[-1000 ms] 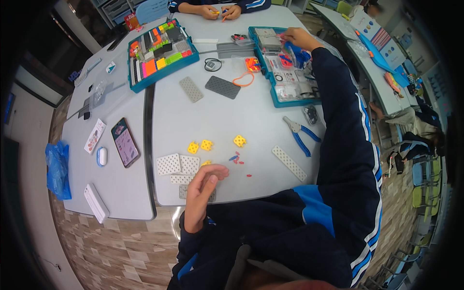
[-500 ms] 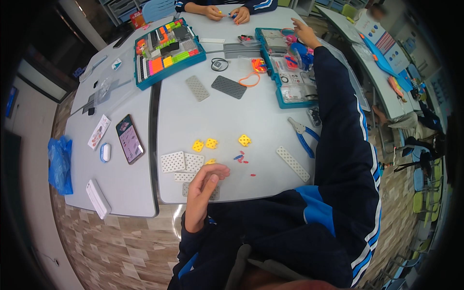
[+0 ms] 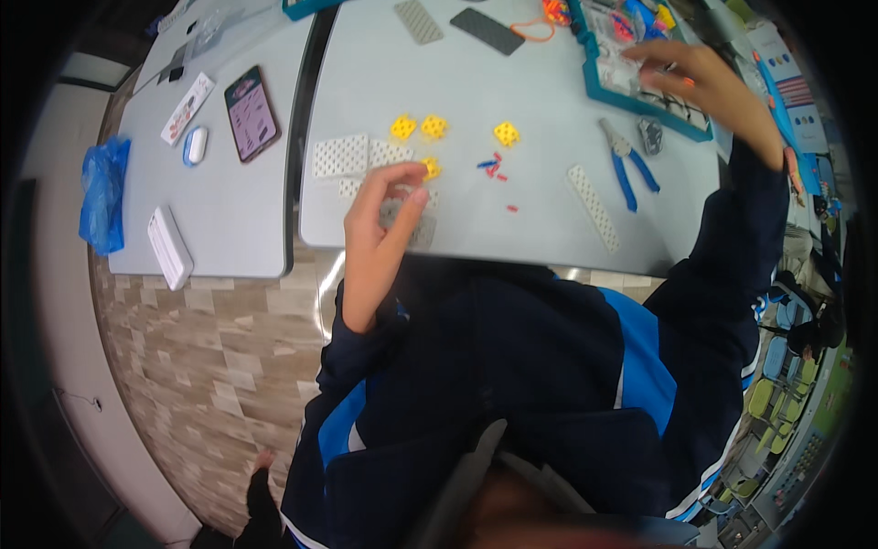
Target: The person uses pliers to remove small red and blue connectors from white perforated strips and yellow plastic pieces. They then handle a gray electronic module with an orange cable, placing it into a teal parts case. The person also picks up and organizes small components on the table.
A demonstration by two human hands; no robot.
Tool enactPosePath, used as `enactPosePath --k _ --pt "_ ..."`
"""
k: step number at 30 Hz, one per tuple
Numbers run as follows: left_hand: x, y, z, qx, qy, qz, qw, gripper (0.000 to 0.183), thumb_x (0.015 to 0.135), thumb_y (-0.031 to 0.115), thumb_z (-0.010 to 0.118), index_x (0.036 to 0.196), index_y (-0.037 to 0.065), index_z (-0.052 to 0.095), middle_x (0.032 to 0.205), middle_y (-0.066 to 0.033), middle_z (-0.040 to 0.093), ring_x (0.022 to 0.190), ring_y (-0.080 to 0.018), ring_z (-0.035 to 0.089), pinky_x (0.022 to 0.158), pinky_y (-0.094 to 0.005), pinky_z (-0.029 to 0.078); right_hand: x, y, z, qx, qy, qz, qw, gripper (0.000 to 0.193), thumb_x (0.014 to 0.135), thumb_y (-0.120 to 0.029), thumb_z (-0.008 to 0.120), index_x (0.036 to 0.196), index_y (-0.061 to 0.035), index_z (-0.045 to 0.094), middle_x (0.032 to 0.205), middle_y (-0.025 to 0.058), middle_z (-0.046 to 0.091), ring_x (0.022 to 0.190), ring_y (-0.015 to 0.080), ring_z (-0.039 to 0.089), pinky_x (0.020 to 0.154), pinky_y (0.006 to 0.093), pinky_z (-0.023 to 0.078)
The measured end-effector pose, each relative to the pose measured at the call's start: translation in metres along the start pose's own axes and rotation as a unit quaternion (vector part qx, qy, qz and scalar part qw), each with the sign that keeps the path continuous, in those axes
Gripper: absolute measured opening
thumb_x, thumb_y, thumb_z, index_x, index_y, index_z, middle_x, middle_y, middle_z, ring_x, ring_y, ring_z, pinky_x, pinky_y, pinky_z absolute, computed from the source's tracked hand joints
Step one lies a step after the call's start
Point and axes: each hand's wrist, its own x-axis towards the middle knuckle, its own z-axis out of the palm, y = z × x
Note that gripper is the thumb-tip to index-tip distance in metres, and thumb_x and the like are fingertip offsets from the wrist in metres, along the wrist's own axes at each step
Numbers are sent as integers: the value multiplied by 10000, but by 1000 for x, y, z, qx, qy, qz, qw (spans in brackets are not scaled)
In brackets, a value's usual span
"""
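Note:
My left hand hovers at the table's near edge, fingers curved and thumb apart, with nothing visible in it. Beneath and behind it lie white perforated plates and a grey perforated plate, partly hidden. A yellow block sits right by its fingertips. My right hand is above the teal parts case at the upper right. Motion smears its fingers, and I cannot make out whether they hold anything. Near the middle are more yellow blocks, small red pegs and a blue peg.
Blue-handled pliers and a long white perforated strip lie on the right. A dark grey plate and light plate are at the back. On the left table are a phone, a white case and a blue bag.
My right hand has drawn back from the far part of the teal case to its near part. The view has tilted down, so the tabletop sits higher. My left hand stays near the plates.

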Motion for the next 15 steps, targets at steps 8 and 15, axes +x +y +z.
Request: enactPosePath --k 8,15 --pt "-14 -12 -20 336 65 171 924 420 837 124 784 1220 35 638 1272 -133 612 1242 -333 517 1033 -426 431 -8 -146 138 40 -22 19 999 313 874 -136 733 1135 8 640 1048 175 640 907 374 661 792 411 540" --pt "-29 -24 -18 355 42 196 913 425 856 130 761 1242 30 614 1350 -146 538 1343 -403 433 1077 -496 382 12 -164 216 -14 190 172 966 501 856 -330 771 1151 13 556 1022 187 576 824 371 669 681 407 555"
